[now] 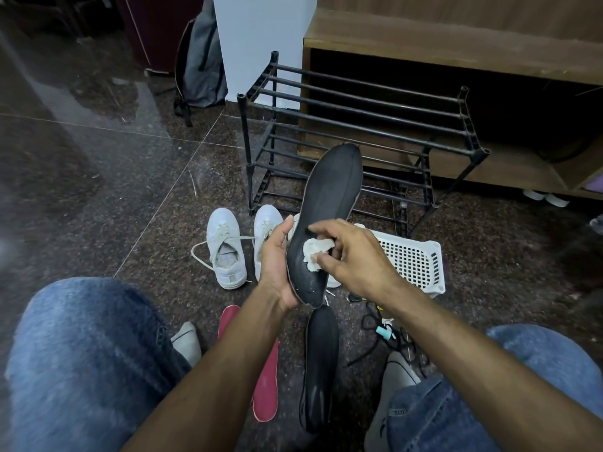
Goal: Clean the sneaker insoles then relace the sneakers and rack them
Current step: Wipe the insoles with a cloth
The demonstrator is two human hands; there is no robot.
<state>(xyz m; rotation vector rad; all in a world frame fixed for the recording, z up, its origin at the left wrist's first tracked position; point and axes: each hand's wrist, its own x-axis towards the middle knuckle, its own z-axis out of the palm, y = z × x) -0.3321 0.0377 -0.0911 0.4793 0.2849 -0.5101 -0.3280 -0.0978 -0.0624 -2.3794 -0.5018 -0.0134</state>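
Note:
My left hand (275,256) grips the heel end of a black insole (329,203) that points up and away over the floor. A crumpled white cloth (316,252) lies against the insole's lower face, pinched in my right hand (352,256). A second black insole (321,363) and a red insole (264,386) lie on the floor between my knees. Two white sneakers stand beyond my hands: the left one (226,246) is in full view with loose laces, the other (266,223) is partly hidden by my left hand.
A black shoe rack (368,119) with bare bars stands ahead against a wooden cabinet (456,37). A white perforated basket (414,259) sits to the right of my hands. Dark laces and a small teal item (383,331) lie near my right knee. A grey backpack (202,66) leans at the back.

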